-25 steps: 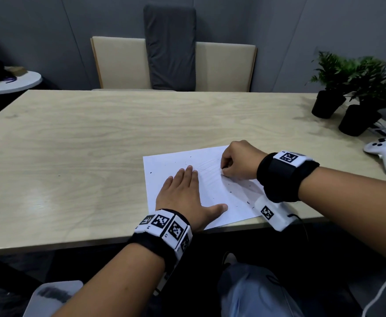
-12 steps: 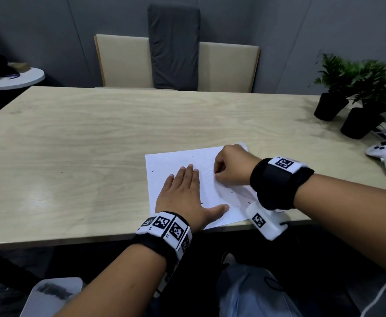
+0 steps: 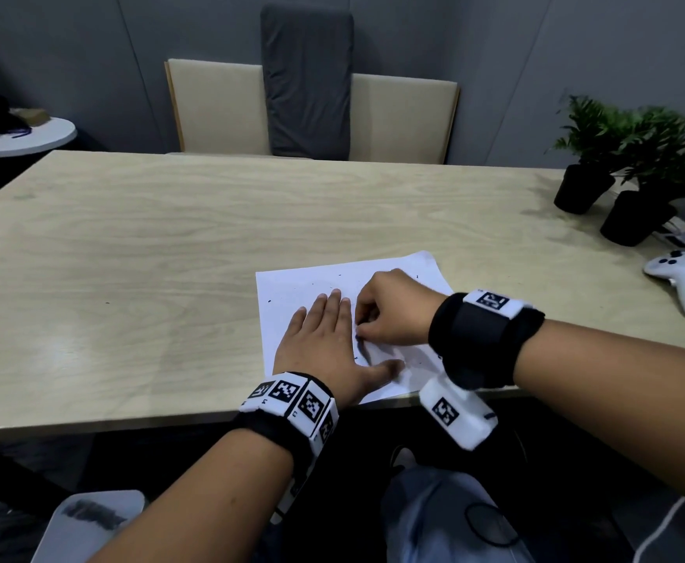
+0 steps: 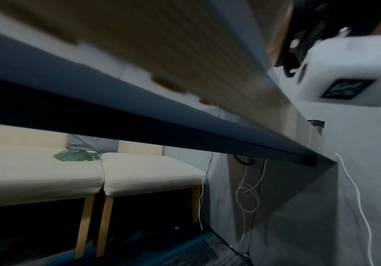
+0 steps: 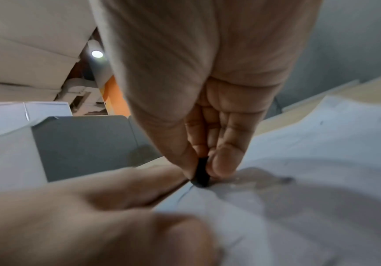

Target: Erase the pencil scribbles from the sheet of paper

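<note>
At the near edge of the tabletop (image 3: 129, 245) lies the sheet of paper (image 3: 292, 286); the left hand (image 3: 324, 339) rests flat on it, fingers straight, pinning it. Just beside, the right hand (image 3: 389, 310) pinches a small dark eraser (image 5: 201, 172) whose tip touches the page. Thin and limp, the sheet will likely buckle or tear unless held flat close to the rubbing. Beyond, crumbs (image 3: 269, 301) dot its far part
</note>
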`<state>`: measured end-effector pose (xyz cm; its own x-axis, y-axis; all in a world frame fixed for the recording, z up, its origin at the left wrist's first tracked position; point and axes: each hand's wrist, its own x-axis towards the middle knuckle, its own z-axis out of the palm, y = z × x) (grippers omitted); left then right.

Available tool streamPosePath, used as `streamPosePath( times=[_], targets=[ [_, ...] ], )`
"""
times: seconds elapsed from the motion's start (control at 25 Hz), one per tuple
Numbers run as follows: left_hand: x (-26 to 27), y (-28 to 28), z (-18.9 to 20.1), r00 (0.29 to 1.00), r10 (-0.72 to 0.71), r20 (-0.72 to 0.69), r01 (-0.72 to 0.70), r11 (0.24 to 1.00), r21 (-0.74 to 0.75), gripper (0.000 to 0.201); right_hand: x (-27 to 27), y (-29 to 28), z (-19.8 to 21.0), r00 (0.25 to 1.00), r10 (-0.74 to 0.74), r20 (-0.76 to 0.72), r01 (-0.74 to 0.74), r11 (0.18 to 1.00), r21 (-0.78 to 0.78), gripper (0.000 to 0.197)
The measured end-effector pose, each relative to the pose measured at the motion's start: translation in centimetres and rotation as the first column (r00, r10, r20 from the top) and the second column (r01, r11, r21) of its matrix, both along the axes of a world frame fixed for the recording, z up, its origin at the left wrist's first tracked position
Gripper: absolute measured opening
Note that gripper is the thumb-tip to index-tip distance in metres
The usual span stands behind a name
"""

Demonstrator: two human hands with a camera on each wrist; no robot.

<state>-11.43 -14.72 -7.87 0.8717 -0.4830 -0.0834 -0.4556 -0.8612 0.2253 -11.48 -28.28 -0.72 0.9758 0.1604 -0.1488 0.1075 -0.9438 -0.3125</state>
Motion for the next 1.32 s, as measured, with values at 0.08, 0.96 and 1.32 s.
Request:
streamPosePath(
  times=[0.08,0.96,1.32],
  targets=[
    [-0.1,0.0,0.0,1.0,0.002,-0.013,-0.002,1.0,0.012,0.117,1.0,-1.5,0.6,0.994,-0.105,0.028,0.107,0.993,-0.048,0.012],
    [-0.1,0.0,-0.1,1.0,0.007,-0.002,-0.007,1.0,0.007,0.118,-1.6,-2.3,0.1,1.0,-0.018,-0.005,0.018,1.0,0.017,0.01],
    [-0.1,0.0,-0.1,1.0,0.007,-0.006,-0.007,1.0,0.011,0.119,-1.6,-3.7,0.2,0.998,-0.055,0.016,0.055,0.998,-0.005,0.01]
  ],
)
